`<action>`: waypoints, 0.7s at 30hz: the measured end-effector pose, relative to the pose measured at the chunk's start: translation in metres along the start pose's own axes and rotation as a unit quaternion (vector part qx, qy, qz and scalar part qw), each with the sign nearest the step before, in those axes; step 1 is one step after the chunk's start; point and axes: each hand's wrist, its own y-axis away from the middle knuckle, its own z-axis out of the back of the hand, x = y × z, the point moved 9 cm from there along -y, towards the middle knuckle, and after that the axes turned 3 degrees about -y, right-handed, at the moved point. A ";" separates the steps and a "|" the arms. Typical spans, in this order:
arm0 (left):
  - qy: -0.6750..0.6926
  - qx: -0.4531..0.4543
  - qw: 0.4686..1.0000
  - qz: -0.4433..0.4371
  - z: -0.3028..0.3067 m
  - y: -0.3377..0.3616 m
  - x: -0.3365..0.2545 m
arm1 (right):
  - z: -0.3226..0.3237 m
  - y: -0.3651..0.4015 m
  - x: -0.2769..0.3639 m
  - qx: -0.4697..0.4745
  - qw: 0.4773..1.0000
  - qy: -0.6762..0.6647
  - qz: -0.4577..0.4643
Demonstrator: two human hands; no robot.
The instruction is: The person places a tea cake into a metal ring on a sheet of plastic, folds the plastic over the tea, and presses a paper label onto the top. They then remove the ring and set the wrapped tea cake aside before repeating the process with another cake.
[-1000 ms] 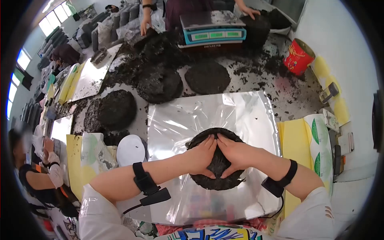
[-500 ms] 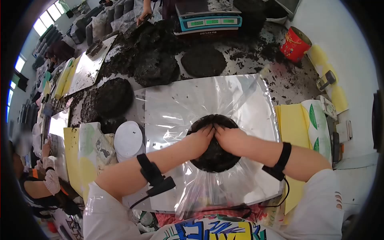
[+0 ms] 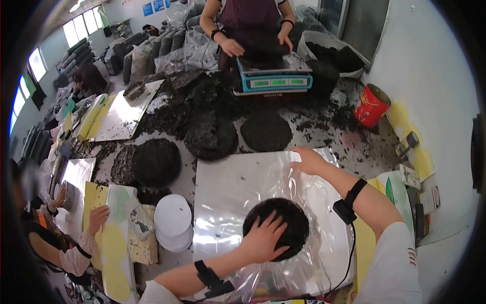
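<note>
A round cake of dark, flaky material (image 3: 297,223) lies on clear plastic film (image 3: 324,253) over a shiny metal sheet (image 3: 217,187). My left hand (image 3: 266,238) rests on the cake with its fingers spread. Toward the far edge of the sheet, my right hand (image 3: 309,161) is closed at the end of the film, which stretches from there down to the cake. Its fingertips are partly hidden. Black bands with small devices sit on both forearms.
Across the table a person works at a digital scale (image 3: 276,82). More dark cakes (image 3: 267,131) and loose flakes lie this side of it. White discs (image 3: 173,215) are stacked at left, near another person's hand (image 3: 98,219). A red tin (image 3: 372,105) stands at right.
My hands have parted: both were on the cake, and the right has moved away to the film's far end. The left has spread flat. The view has tilted up, showing the person opposite.
</note>
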 end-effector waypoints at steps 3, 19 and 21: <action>0.029 -0.027 0.999 -0.033 0.008 -0.001 -0.001 | 0.006 -0.077 0.002 -0.036 0.993 -0.103 -0.041; 0.085 -0.089 0.990 -0.073 0.014 0.008 -0.008 | 0.020 -0.089 -0.025 -0.283 0.943 -0.049 -0.167; 0.089 -0.101 0.988 -0.077 0.014 0.009 -0.009 | -0.032 -0.112 -0.063 -0.142 0.957 0.004 -0.254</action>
